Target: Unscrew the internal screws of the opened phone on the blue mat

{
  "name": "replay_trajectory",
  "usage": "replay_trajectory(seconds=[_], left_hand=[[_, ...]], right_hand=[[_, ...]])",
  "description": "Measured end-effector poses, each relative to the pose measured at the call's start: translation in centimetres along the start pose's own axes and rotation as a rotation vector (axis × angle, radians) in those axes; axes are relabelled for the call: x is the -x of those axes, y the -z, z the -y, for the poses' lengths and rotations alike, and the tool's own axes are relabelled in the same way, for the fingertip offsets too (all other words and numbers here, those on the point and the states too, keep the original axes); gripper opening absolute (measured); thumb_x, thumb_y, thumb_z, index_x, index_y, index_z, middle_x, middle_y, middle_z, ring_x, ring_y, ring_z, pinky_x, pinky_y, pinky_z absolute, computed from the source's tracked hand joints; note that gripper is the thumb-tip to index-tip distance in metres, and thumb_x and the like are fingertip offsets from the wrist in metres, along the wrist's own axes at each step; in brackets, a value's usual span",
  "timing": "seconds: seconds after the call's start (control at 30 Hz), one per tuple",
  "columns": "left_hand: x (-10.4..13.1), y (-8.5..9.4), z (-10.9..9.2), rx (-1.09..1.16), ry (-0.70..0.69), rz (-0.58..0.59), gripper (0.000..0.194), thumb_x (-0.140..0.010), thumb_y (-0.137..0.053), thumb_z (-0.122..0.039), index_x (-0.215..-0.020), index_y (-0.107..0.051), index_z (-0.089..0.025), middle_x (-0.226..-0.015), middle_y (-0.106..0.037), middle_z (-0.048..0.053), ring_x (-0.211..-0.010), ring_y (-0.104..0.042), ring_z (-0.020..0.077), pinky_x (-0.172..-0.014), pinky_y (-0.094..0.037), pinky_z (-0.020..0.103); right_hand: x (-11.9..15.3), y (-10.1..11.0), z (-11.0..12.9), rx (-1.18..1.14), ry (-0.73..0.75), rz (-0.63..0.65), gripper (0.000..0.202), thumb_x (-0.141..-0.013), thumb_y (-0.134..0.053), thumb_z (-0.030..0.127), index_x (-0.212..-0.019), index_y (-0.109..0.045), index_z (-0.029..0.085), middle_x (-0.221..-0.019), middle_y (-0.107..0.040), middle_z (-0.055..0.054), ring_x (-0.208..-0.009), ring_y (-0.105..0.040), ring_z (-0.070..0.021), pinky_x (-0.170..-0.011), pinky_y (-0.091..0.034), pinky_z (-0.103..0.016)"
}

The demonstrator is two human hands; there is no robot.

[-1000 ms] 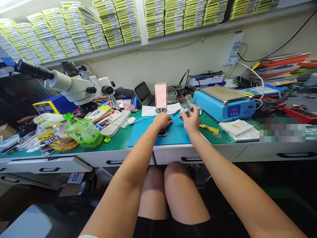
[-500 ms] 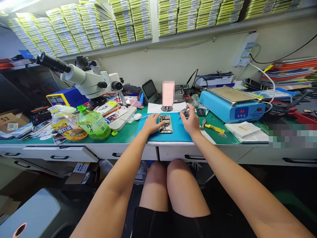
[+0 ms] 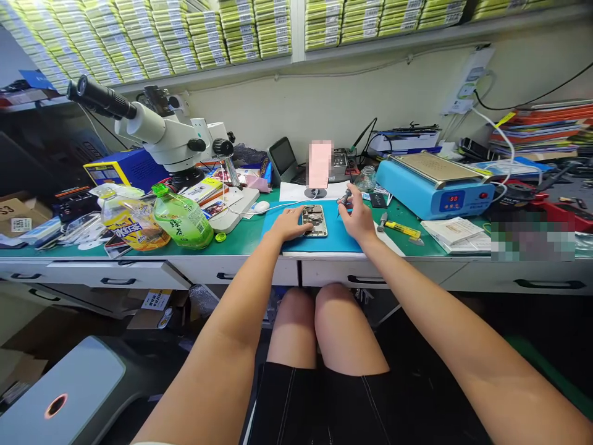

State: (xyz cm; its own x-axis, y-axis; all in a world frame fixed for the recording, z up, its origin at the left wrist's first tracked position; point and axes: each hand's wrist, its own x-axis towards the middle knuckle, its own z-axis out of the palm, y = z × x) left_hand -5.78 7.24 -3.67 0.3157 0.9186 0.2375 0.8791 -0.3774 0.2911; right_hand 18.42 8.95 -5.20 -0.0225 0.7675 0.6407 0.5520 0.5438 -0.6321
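Observation:
On a blue mat point(image 3: 296, 244) lies an opened smartphone point(image 3: 319, 227), its silver frame and inner parts facing up. My left hand point(image 3: 290, 224) grips its left side, the thumb reaching over the lower inner parts and the fingers along the edge. To the right of the phone, my right hand point(image 3: 357, 216) is closed around a small precision screwdriver point(image 3: 344, 197). The driver points down over the mat, its thin tip apart from the phone. The fingers partly cover its handle.
Left stand a green bottle point(image 3: 183, 219), an orange drink bottle point(image 3: 132, 224) and a microscope point(image 3: 162, 139). A blue heating plate unit point(image 3: 433, 188), a yellow-handled tool point(image 3: 402, 230) and booklets point(image 3: 456, 233) are right. A phone on a stand point(image 3: 319, 164), blurred out, faces me behind the mat.
The camera view has shifted, so the bench sits slightly higher in the picture. Both hands keep about the same places, the left still on the phone and the right still holding the screwdriver.

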Motion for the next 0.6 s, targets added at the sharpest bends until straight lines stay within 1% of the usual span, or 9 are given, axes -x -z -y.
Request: replay_trajectory(seconds=[0.1,0.23,0.37,0.5,0.6], left_hand=[[0.1,-0.2,0.3,0.013,-0.009,0.007,0.043,-0.103,-0.07,-0.04,-0.141,-0.063,-0.02,-0.145,-0.063,0.013,-0.125,-0.066,0.0297,-0.104,-0.058,0.054],[0.3,-0.4,0.3,0.033,-0.001,0.0,0.045,-0.103,-0.07,-0.041,-0.142,-0.062,-0.02,-0.146,-0.062,0.013,-0.126,-0.065,0.0303,-0.105,-0.058,0.054],[0.5,-0.4,0.1,0.05,0.01,0.002,0.045,-0.103,-0.07,-0.041,-0.142,-0.062,-0.02,-0.146,-0.062,0.013,-0.127,-0.065,0.0306,-0.106,-0.057,0.055],[0.5,-0.3,-0.1,0.057,0.018,0.0,0.045,-0.103,-0.07,-0.041,-0.142,-0.062,-0.02,-0.147,-0.062,0.013,-0.128,-0.065,0.0307,-0.106,-0.057,0.055],[0.5,-0.2,-0.1,0.051,0.021,0.008,0.044,-0.104,-0.069,-0.042,-0.142,-0.062,-0.02,-0.147,-0.062,0.013,-0.128,-0.065,0.0306,-0.107,-0.056,0.055]], right_hand=[[0.3,-0.1,0.6,-0.03,0.027,0.042,0.039,-0.103,-0.068,0.04,-0.137,-0.065,0.02,-0.135,-0.069,-0.011,-0.112,-0.072,-0.0247,-0.094,-0.063,-0.047],[1.0,-0.4,1.4,-0.093,0.061,0.137,0.039,-0.103,-0.069,0.04,-0.136,-0.065,0.019,-0.133,-0.07,-0.011,-0.111,-0.072,-0.0245,-0.093,-0.063,-0.047],[1.2,-0.4,1.9,-0.175,0.052,0.212,0.038,-0.103,-0.069,0.039,-0.134,-0.065,0.019,-0.13,-0.071,-0.01,-0.106,-0.073,-0.0231,-0.089,-0.064,-0.044],[1.1,-0.5,2.1,-0.262,0.022,0.213,0.039,-0.104,-0.067,0.041,-0.136,-0.064,0.018,-0.122,-0.072,-0.009,-0.096,-0.074,-0.0202,-0.082,-0.065,-0.04],[1.3,-0.7,2.3,-0.292,0.023,0.191,0.047,-0.105,-0.065,0.044,-0.144,-0.057,0.02,-0.116,-0.074,-0.008,-0.089,-0.074,-0.0191,-0.08,-0.066,-0.04]])
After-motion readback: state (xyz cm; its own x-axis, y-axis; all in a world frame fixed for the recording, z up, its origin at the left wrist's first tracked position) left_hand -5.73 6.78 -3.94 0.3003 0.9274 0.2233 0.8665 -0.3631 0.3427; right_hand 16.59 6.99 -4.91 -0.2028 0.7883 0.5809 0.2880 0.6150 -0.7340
